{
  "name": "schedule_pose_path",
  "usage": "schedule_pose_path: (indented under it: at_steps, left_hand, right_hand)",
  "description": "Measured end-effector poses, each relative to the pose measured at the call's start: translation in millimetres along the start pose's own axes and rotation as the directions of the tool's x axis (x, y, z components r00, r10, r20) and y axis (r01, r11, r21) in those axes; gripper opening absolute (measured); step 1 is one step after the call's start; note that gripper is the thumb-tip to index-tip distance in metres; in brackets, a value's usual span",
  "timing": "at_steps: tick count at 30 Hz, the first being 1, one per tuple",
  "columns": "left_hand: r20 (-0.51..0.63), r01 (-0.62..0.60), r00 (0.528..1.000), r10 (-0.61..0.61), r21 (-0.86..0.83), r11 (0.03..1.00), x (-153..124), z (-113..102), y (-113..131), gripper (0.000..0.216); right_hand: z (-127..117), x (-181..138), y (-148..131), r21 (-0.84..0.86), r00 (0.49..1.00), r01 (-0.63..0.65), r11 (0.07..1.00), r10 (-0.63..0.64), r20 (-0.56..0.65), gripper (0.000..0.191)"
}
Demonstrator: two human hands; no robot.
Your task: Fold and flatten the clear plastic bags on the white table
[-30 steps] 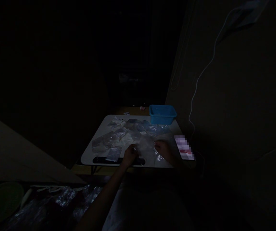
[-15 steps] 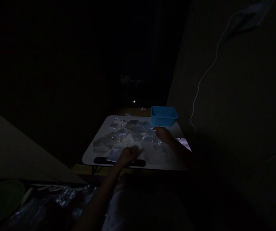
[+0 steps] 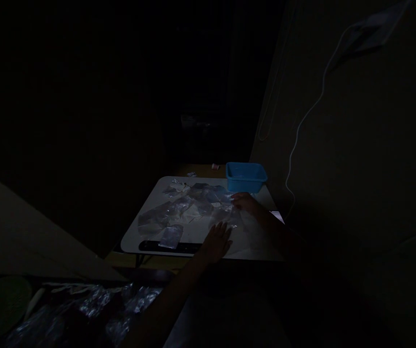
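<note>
Clear plastic bags (image 3: 157,217) lie crumpled and overlapping across a white low table (image 3: 150,198). My left hand (image 3: 216,241) rests flat near the table's front edge, fingers spread, at the lower edge of the plastic. Farther right, my right hand (image 3: 244,201) has its fingertips closed on the edge of a clear bag, just in front of a blue plastic basin (image 3: 246,185). Dim light hides exactly how the fingers grip it. A small clear packet (image 3: 171,236) lies left of my left hand, across a long black strip (image 3: 148,245) along the table front.
A lit phone (image 3: 276,216) is at the table's right edge, partly behind my right forearm. A white cable (image 3: 297,137) hangs down the right wall. Shiny plastic (image 3: 97,299) and a green round object (image 3: 3,302) sit at lower left. A small pinkish-white item (image 3: 215,166) lies beyond the table.
My left hand has moved right and gone from closed to flat with fingers spread. The right hand stays at nearly the same spot. More of the phone is covered by my right arm.
</note>
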State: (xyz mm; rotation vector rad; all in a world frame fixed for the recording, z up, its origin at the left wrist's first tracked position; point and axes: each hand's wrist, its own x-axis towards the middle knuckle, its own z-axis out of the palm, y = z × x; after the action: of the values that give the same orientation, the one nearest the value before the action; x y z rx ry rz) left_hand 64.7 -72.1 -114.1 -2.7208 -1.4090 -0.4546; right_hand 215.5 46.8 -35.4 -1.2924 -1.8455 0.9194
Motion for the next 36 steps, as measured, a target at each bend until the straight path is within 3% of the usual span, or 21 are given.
schedule_pose_path:
  at_steps: [4, 9, 10, 11, 13, 16, 21, 25, 31, 36]
  left_hand:
    - [0.069, -0.046, 0.997, 0.045, 0.006, 0.999, -12, -10, -1, 0.043]
    - [0.039, -0.06, 0.997, 0.068, -0.177, 0.982, -15, -28, -8, 0.037]
    - [0.023, -0.062, 0.997, 0.068, -0.217, 0.974, -14, -30, -9, 0.037]
    - [0.004, -0.056, 0.998, 0.059, -0.249, 0.967, -12, -31, -10, 0.036]
    - [-0.036, -0.028, 0.999, 0.018, -0.281, 0.959, -9, -31, -12, 0.035]
    - [-0.074, 0.008, 0.997, -0.029, -0.268, 0.963, -6, -25, -13, 0.032]
    - [-0.055, -0.03, 0.998, 0.021, -0.172, 0.985, -12, -16, -12, 0.036]
    - [-0.003, -0.014, 1.0, 0.014, -0.049, 0.999, -19, -16, -11, 0.042]
    - [0.034, 0.0, 0.999, -0.001, 0.007, 1.0, -20, -16, -11, 0.045]
    - [0.046, -0.007, 0.999, 0.008, -0.02, 1.0, -21, -17, -11, 0.046]
  right_hand:
    - [-9, -8, 2, 0.062, 0.997, 0.033, 0.998, -0.028, -0.073, 0.022]
    - [-2, -52, 12, -0.024, 0.991, 0.034, 0.999, -0.037, -0.129, 0.014]
    - [1, -64, 14, -0.071, 0.994, 0.041, 0.997, -0.048, -0.103, 0.011]
    - [4, -76, 15, -0.236, 0.994, 0.101, 0.967, -0.11, -0.026, 0.011]
    - [10, -97, 16, -0.501, 0.977, 0.206, 0.841, -0.204, 0.059, 0.015]
    - [20, -114, 12, -0.674, 0.965, 0.249, 0.695, -0.235, 0.114, 0.022]
    - [33, -111, 7, -0.783, 0.977, 0.197, 0.59, -0.184, 0.108, 0.014]
    - [30, -105, 8, -0.816, 0.979, 0.188, 0.547, -0.176, 0.108, 0.015]
    - [5, -107, 23, -0.839, 0.995, -0.048, 0.543, -0.051, -0.09, 0.017]
    - [-19, -115, 35, -0.802, 0.96, -0.224, 0.554, -0.015, -0.279, 0.029]
